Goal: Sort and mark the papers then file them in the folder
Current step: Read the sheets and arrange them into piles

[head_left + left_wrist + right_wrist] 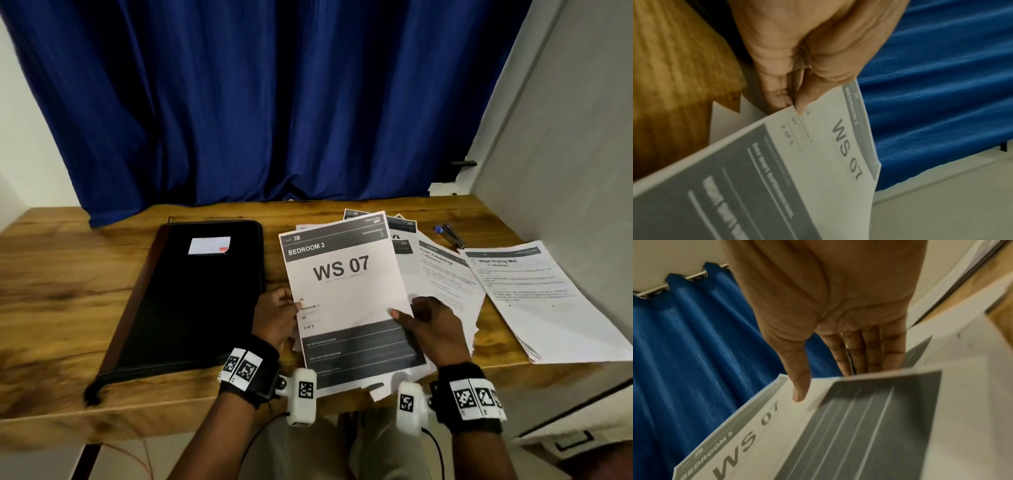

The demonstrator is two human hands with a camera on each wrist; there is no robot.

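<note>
Now you're mid-sort: both hands, left hand and right hand, pinch the white "WS 07" sheet at centre frame, thumbs on top. Next, judge its pile; the closed black zip folder waits at left on the wooden desk.

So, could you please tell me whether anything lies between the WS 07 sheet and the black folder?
Nothing visible does. The WS 07 sheet, held by the left hand and right hand, sits beside the closed folder, with only bare table between.
</note>
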